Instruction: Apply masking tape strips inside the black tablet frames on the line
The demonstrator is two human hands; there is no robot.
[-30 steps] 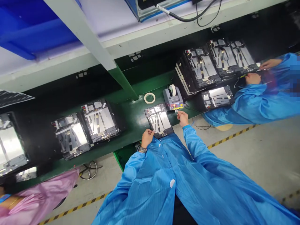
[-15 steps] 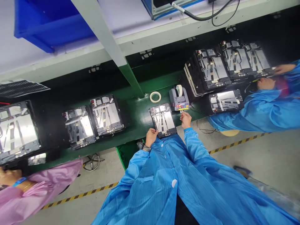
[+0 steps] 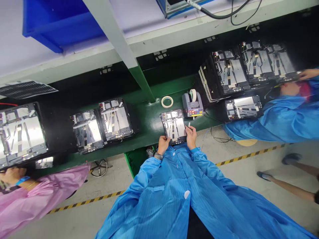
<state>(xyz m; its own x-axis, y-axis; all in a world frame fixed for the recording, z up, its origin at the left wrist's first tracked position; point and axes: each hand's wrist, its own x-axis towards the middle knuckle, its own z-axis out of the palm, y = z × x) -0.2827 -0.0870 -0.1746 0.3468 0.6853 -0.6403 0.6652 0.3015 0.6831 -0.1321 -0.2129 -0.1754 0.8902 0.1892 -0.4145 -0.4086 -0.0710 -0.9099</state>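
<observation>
Head view: right fingers [image 3: 191,129], pinching a tape strip [image 3: 189,124], have come from the dispenser [image 3: 192,105] to the tablet's [image 3: 178,127] right edge, fetching seemingly done, left fingers [image 3: 164,139] gripping its near-left corner.

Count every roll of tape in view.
2: a flat roll lying on the green bench, and an upright roll mounted on the grey tape dispenser beside it. Others may be hidden from this view.

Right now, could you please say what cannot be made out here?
In the head view:
Left hand: any fingers beneath the open device, hidden by it.
White strip: lower end, hidden by the right hand.
Tape dispenser: panel markings, too small.
Leftmost device: left side, cut off by the picture's edge.
</observation>
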